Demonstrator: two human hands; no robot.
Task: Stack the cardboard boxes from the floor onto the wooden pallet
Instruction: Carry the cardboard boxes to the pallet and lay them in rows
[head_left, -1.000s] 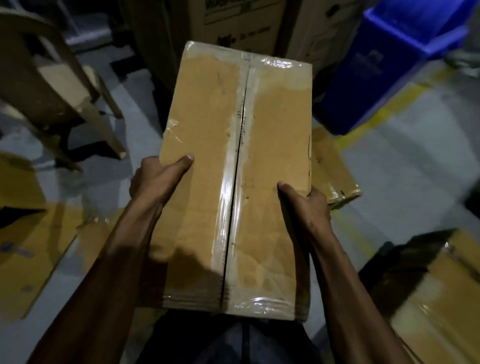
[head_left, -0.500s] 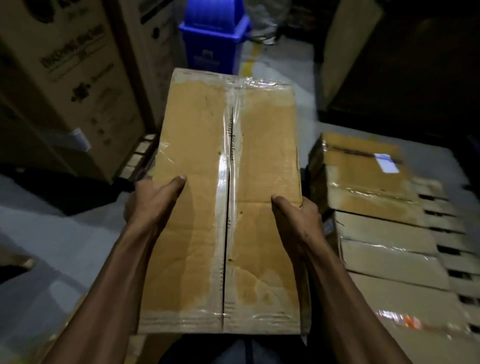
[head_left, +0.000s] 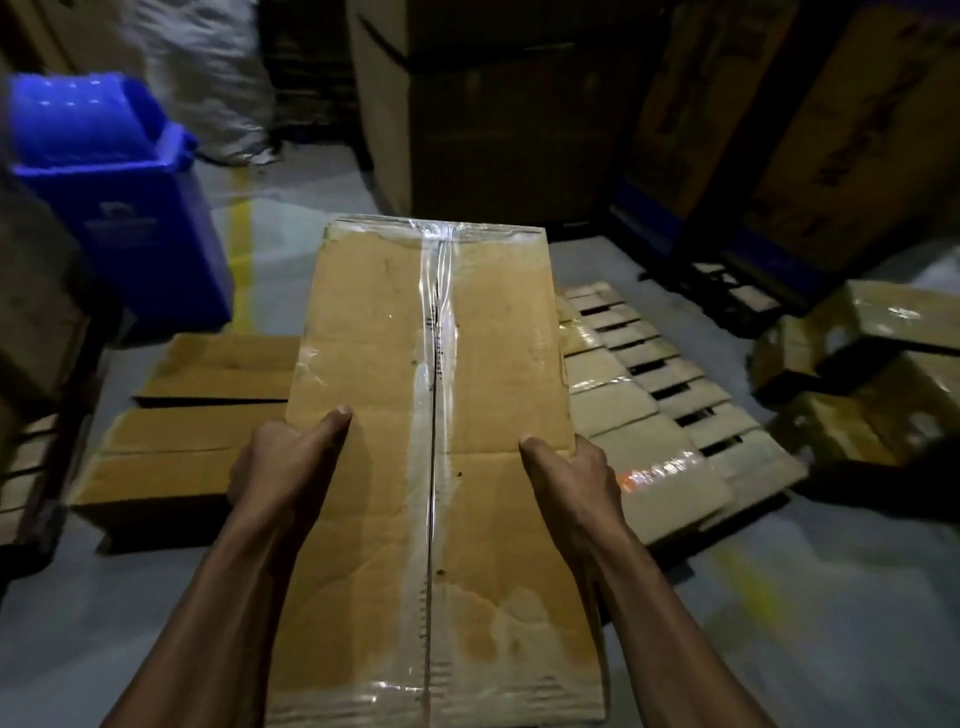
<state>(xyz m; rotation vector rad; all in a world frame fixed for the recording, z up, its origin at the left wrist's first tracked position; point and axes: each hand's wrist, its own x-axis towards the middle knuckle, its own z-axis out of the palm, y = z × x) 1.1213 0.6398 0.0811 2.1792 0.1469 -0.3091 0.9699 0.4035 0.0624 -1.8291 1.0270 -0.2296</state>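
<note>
A long cardboard box, its centre seam sealed with clear tape, fills the middle of the frame, carried lengthwise above the grey floor with its far end now reaching over a wooden pallet at centre right. Half a second earlier the same box pointed toward a blue bin at upper centre, with the pallet off at the right edge; the view has since swung, so the blue bin sits at upper left and the pallet lies directly beyond the box. Tall brown cartons now close off the top of the frame, where a dark opening showed before. Flat cardboard boxes lie at centre left beside the carried box, and more taped ones rest on the pallet's near slats at its right. A loose pile of boxes sits on the floor at far right, newly in view. A white sack slumps behind the bin. The grasp is unchanged: the left hand clasps the box's left edge, thumb laid across the top face, and the right hand grips the right edge the same way, thumb on top and fingers wrapped out of sight down the side.
</note>
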